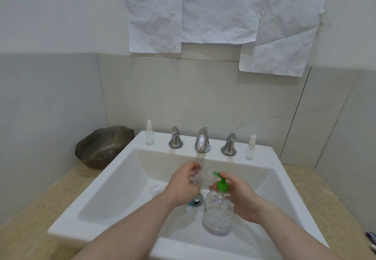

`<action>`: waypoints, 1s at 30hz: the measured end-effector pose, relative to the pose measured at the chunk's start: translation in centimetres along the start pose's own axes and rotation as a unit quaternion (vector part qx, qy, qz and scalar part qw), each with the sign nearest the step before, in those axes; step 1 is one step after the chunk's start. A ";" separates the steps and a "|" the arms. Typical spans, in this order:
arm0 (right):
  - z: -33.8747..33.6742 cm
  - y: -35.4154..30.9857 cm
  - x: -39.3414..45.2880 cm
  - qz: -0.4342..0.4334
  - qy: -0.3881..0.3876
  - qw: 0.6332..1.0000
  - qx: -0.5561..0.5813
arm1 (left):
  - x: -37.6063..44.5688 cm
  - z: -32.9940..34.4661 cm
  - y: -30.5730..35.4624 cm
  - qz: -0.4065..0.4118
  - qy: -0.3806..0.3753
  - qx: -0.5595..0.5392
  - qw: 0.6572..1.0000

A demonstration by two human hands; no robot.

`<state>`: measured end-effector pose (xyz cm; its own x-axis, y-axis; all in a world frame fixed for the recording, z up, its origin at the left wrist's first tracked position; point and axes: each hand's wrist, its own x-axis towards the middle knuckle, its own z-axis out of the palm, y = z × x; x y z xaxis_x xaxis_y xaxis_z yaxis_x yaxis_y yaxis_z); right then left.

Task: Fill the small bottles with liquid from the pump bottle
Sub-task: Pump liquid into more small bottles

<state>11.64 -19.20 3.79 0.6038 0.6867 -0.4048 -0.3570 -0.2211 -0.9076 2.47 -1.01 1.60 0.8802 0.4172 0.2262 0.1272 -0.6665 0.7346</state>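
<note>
Over the sink (114,170), left hand (183,184) w/ grip pinching a small clear bottle (203,177), held at the green nozzle. Right hand (240,198) grip wraps the pump bottle (217,215), just right of it.

Small bottle (201,177) blurred — left hand (184,184) covers part.

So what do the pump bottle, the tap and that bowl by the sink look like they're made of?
Pump bottle: clear plastic by its see-through body, with a glossy green plastic pump. Tap: polished chrome-like metal, mirror reflections. Bowl: dark, translucent, wavy-rimmed, probably smoked glass or plastic.
</note>
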 end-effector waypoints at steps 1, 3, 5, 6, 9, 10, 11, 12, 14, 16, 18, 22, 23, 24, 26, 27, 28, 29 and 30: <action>0.1 0.0 0.0 -0.003 0.006 1.000 -0.002 | 0.0 0.0 0.0 0.000 0.001 0.001 1.000; 0.2 0.1 -0.2 0.001 0.012 1.000 -0.002 | 0.0 0.0 0.0 -0.001 0.001 0.003 1.000; 0.2 0.1 -0.4 0.007 0.012 1.000 -0.002 | 0.0 0.0 0.1 -0.003 -0.001 0.003 1.000; 0.2 0.0 -0.4 0.010 0.012 1.000 -0.005 | -0.1 0.0 0.1 -0.004 -0.003 0.001 1.000; 0.3 -0.1 -0.4 0.011 0.008 1.000 -0.005 | -0.1 -0.1 0.1 -0.004 -0.003 -0.002 1.000; 0.2 -0.1 -0.3 0.011 0.009 1.000 -0.003 | -0.1 0.0 0.1 -0.004 -0.002 -0.002 1.000; 0.2 -0.1 -0.2 0.010 0.009 1.000 -0.003 | -0.1 -0.1 0.1 -0.003 -0.002 -0.001 1.000; 0.1 -0.1 -0.1 0.007 0.008 1.000 -0.004 | -0.1 0.0 0.1 -0.003 -0.003 -0.001 1.000; 0.0 -0.2 -0.1 0.005 0.006 1.000 -0.005 | -0.1 0.0 0.1 -0.001 -0.003 0.002 1.000; 0.0 -0.1 -0.1 0.000 0.006 1.000 -0.004 | -0.1 0.0 0.1 -0.003 -0.004 0.000 1.000; 0.0 0.0 -0.1 -0.003 0.008 1.000 -0.008 | -0.1 0.0 0.2 -0.004 -0.003 0.002 1.000; 0.0 0.3 0.1 0.001 0.014 1.000 -0.013 | -0.1 0.0 0.1 -0.006 -0.003 0.001 1.000; 0.0 0.3 0.1 0.002 0.014 1.000 -0.012 | -0.1 0.0 0.2 -0.007 -0.004 -0.001 1.000; 0.0 0.2 0.2 0.002 0.011 1.000 -0.011 | -0.1 0.0 0.1 -0.006 -0.004 -0.001 1.000; -0.1 0.1 0.3 0.005 0.006 1.000 -0.013 | 0.0 0.1 0.0 -0.006 -0.004 0.002 1.000; -0.2 0.0 0.4 0.007 0.003 1.000 -0.013 | -0.1 0.0 0.0 -0.006 -0.005 0.002 1.000; -0.3 0.0 0.4 0.010 -0.001 1.000 -0.013 | 0.0 0.1 0.0 -0.006 -0.005 0.003 1.000; -0.4 -0.1 0.4 0.012 -0.002 1.000 -0.012 | 0.0 0.1 0.0 -0.006 -0.005 0.005 1.000; -0.4 -0.1 0.4 0.012 -0.002 1.000 -0.011 | 0.0 0.1 0.0 -0.006 -0.005 0.005 1.000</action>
<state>12.19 -19.19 3.64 0.5925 0.6835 -0.4263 -0.3555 -0.2530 -0.8998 2.54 -1.03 1.53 0.8832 0.4186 0.2117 0.1416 -0.6682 0.7304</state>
